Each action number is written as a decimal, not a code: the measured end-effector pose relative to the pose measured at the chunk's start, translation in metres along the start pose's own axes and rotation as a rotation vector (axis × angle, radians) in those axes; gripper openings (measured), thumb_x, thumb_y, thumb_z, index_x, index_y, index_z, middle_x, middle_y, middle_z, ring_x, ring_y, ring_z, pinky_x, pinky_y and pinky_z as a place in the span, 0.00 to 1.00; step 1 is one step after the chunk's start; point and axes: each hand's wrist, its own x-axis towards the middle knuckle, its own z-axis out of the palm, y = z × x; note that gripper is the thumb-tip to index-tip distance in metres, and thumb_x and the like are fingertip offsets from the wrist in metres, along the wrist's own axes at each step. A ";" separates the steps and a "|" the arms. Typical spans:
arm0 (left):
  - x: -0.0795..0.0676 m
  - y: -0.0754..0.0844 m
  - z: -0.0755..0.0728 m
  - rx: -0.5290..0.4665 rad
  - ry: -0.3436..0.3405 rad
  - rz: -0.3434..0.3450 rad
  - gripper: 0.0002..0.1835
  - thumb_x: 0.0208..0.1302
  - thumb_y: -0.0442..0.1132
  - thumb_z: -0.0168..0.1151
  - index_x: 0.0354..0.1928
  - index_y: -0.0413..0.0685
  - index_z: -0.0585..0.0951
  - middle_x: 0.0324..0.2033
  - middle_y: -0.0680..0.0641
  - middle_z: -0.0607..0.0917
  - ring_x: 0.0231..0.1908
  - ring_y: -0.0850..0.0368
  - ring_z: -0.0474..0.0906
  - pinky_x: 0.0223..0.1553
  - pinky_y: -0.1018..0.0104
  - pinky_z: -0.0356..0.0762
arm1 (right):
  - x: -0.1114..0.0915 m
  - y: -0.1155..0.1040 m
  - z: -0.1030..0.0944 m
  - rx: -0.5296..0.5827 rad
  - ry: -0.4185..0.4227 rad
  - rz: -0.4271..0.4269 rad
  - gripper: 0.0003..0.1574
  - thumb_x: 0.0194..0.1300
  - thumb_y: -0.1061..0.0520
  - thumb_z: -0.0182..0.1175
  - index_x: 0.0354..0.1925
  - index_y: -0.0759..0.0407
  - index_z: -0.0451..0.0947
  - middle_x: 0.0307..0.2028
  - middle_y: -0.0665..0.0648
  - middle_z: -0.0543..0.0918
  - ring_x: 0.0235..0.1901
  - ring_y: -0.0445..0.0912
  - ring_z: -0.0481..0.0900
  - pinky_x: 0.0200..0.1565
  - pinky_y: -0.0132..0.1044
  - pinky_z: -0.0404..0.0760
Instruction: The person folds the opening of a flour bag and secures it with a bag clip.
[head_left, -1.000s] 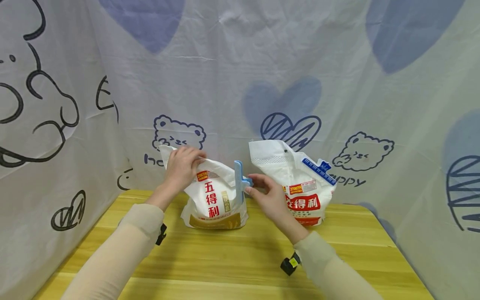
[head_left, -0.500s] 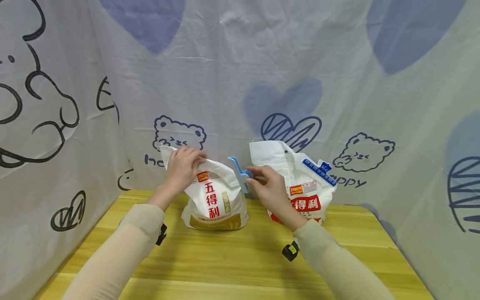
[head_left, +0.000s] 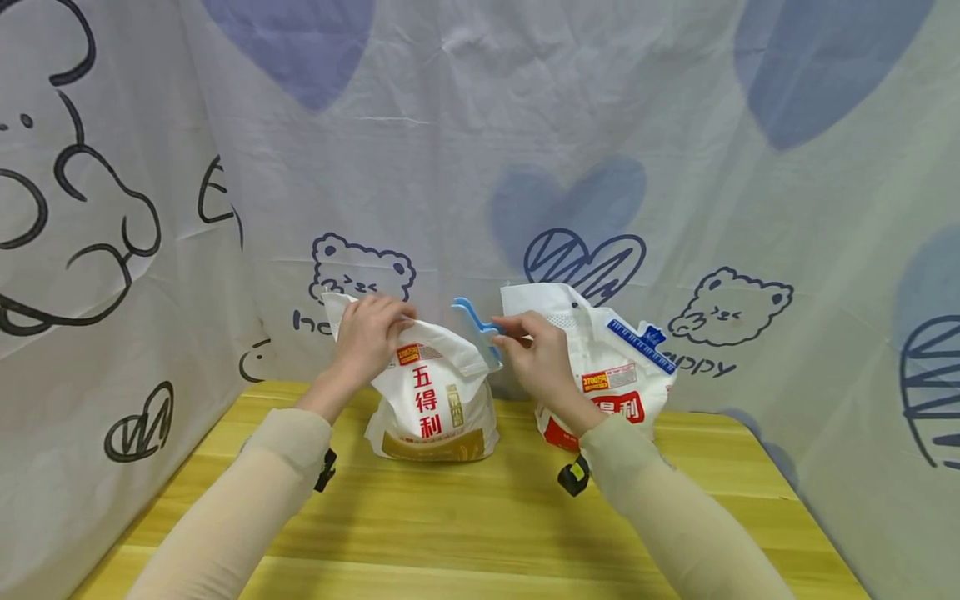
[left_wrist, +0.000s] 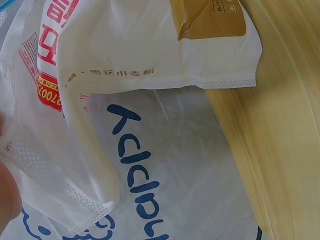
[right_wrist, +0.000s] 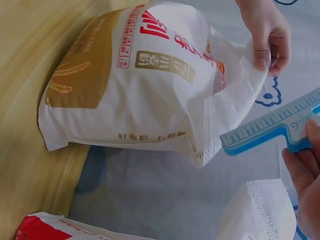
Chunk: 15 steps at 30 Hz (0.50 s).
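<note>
My left hand pinches the folded top of a white flour bag with red lettering and a brown-gold base. The bag stands on the table, its folded edge sloping down to the right. In the right wrist view, the left thumb presses on that fold. My right hand pinches a light blue bag clip with piano-key markings by its handles. The clip's tip is close to the bag's top right corner. In the left wrist view, the bag fills the upper left, and only a finger's edge shows.
A second white flour bag with red print stands to the right, its top held by a dark blue clip. Both bags are on a wooden table. Behind it hangs a printed white cloth.
The light blue clip, upright against the bag's right side earlier, has turned and moved up and left with my right hand, towards the bag's top fold. The left hand keeps its place.
</note>
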 end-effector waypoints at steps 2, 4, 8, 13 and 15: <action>0.000 0.000 0.000 0.000 0.007 0.006 0.06 0.72 0.38 0.64 0.47 0.49 0.86 0.47 0.46 0.89 0.51 0.44 0.79 0.66 0.41 0.68 | 0.003 0.001 0.001 0.000 0.001 0.007 0.12 0.63 0.71 0.70 0.46 0.68 0.86 0.41 0.63 0.88 0.40 0.55 0.88 0.43 0.41 0.89; 0.000 0.000 0.000 0.001 0.012 0.010 0.06 0.72 0.38 0.65 0.47 0.49 0.86 0.46 0.46 0.89 0.51 0.44 0.79 0.66 0.41 0.68 | 0.005 0.002 0.002 0.003 0.004 0.012 0.11 0.63 0.71 0.70 0.45 0.68 0.86 0.41 0.63 0.88 0.40 0.55 0.88 0.43 0.39 0.89; 0.000 0.001 -0.001 -0.003 0.013 0.009 0.06 0.72 0.38 0.65 0.46 0.49 0.86 0.46 0.46 0.89 0.51 0.44 0.79 0.66 0.41 0.68 | 0.009 0.005 0.004 0.010 0.018 -0.009 0.09 0.63 0.72 0.69 0.43 0.69 0.87 0.40 0.63 0.89 0.38 0.55 0.88 0.42 0.39 0.89; -0.001 0.001 0.000 -0.001 0.014 0.007 0.06 0.72 0.38 0.65 0.46 0.48 0.86 0.46 0.46 0.89 0.51 0.44 0.79 0.66 0.41 0.67 | 0.014 0.010 0.007 0.002 0.027 -0.041 0.08 0.61 0.74 0.70 0.41 0.69 0.87 0.38 0.64 0.89 0.36 0.56 0.88 0.40 0.36 0.88; -0.001 0.001 0.000 0.000 0.015 0.008 0.06 0.72 0.38 0.65 0.46 0.48 0.86 0.46 0.46 0.89 0.51 0.44 0.79 0.66 0.40 0.67 | 0.015 0.012 0.008 -0.003 0.019 -0.033 0.08 0.62 0.73 0.70 0.41 0.69 0.88 0.38 0.64 0.90 0.36 0.56 0.88 0.39 0.33 0.88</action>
